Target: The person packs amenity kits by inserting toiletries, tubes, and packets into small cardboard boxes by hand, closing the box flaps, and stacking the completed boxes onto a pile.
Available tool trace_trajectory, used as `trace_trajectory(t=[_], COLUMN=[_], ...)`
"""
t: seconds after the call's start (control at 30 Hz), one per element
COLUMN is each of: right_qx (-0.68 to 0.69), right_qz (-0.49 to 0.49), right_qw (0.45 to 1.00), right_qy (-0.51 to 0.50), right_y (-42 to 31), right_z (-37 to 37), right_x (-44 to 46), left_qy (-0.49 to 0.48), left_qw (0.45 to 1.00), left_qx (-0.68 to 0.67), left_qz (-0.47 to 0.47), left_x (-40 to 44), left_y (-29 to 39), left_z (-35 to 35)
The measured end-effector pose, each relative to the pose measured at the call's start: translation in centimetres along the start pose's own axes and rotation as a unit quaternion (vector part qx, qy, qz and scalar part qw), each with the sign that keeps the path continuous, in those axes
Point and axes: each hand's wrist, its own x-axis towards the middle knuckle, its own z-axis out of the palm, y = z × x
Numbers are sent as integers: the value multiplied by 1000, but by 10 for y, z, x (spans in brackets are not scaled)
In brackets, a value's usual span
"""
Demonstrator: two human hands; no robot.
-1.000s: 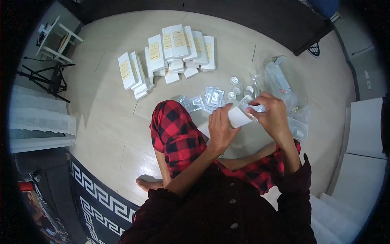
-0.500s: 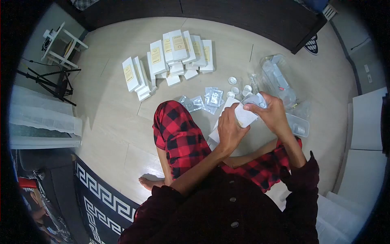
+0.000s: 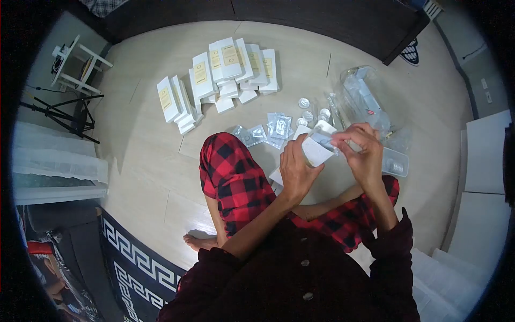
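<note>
My left hand (image 3: 296, 170) grips a small white box (image 3: 317, 153), its open end turned up and to the right. At that end, my right hand (image 3: 363, 155) pinches a pale, silvery packet (image 3: 323, 139) between thumb and fingers. The packet sits at the mouth of the box; how far inside it reaches, I cannot tell. Below and behind the left hand, another white box (image 3: 276, 176) shows in part. Flat silver sachets (image 3: 280, 127) lie on the floor just beyond my hands, with several round metallic-looking pieces (image 3: 307, 115) beside them.
Stacked white boxes with yellow labels (image 3: 232, 60) stand ahead, with a smaller stack (image 3: 168, 102) to their left. On the right are a clear plastic tub (image 3: 366, 99) and a smaller clear container (image 3: 396, 162). My checked-trouser knee (image 3: 228, 155) borders the work area.
The box in my left hand has tilted and shifted slightly left. My right hand has drawn up around the packet's edge, and the open box end now shows more.
</note>
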Motion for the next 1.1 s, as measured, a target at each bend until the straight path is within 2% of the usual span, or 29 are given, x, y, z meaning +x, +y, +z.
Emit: trace_trajectory(t=[0.07,0.13,0.17,0.23,0.27,0.33,0.37,0.43,0.57,0.63,0.77,0.83,0.97,1.0,1.03,1.07,1.1], right_qx=[-39,-76,-76,-104,-103,-78,-77,-133,-113,-37,-54,-44,-22,114,247,247,294], right_qz=[-12,-46,-44,-47,-48,-45,-45,-155,-145,-51,-101,-99,-92,22,135,134,163], right_qw=[999,995,995,984,983,996,996,979,982,998,993,993,993,993,951,951,937], right_qy=[11,-53,-53,-140,-141,-26,-27,-24,-52,23,4,-44,-66,33,130,129,98], right_y=[0,1,3,7,6,2,0,-4,12,2,9,15,25,19,18,24,34], right_z=[-1,-4,-4,-5,-4,-3,-1,1,17,21,20,26,31,39,45,50,55], right_x=[0,4,3,2,2,2,3,4,-7,-7,-1,-3,-8,-16,-24,-35,-48], left_qy=[0,9,7,-1,0,5,6,16,28,2,21,-19,-36,-29,-21,-19,-37], left_qw=[1000,999,999,1000,1000,999,999,998,997,997,998,994,987,982,976,976,978], left_qx=[0,-22,-22,-19,-18,-30,-29,-37,-51,-42,-43,-73,-77,-103,-129,-130,-152], left_qz=[2,-27,-28,-24,-25,-39,-40,-38,-43,-70,-39,-73,-134,-155,-176,-176,-137], left_x=[0,-3,-4,-6,-6,-3,-2,0,8,10,10,9,1,1,0,-4,-11], left_y=[3,5,4,4,3,6,8,12,16,19,21,19,16,18,19,18,14], left_z=[2,5,6,8,9,7,7,7,5,3,5,5,10,11,13,15,20])
